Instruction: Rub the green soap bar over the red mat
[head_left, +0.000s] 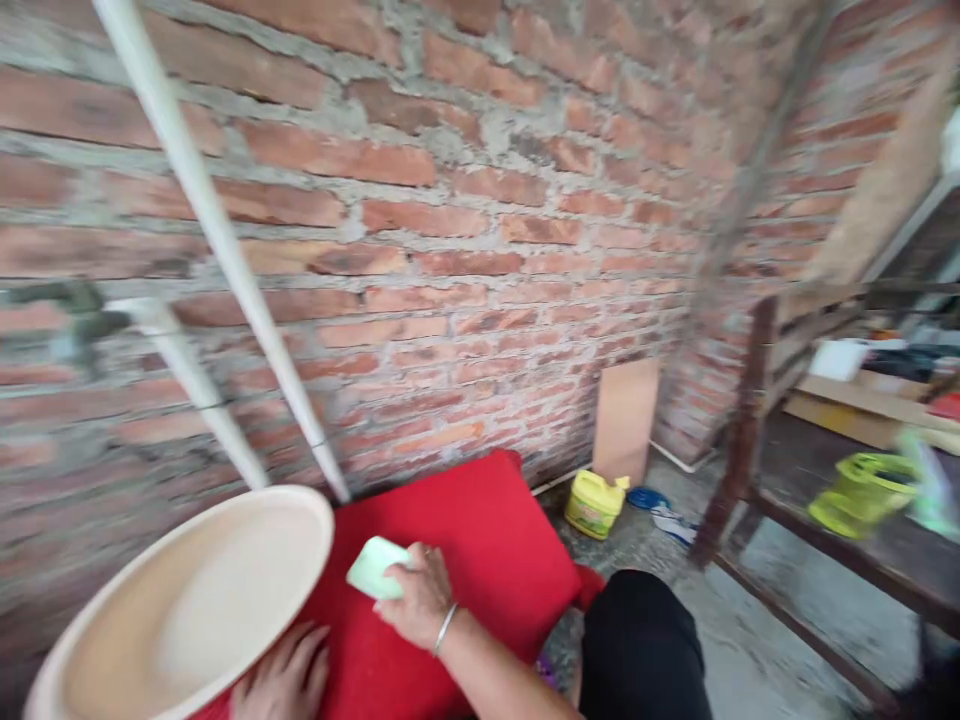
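My right hand, with a bangle at the wrist, is closed on a pale green bar that looks like soap. It holds this bar just over or against a red cloth, spread over a flat surface; contact is hard to tell. My left hand lies with fingers stretched on the cloth at the lower left, partly cut off by the frame's bottom. Beside it, and partly in front of the cloth, stands a wide cream basin.
White pipes and a tap run along the brick wall. A yellow jug stands on the floor near a leaning board. To the right is a dark wooden bench with a yellow-green container.
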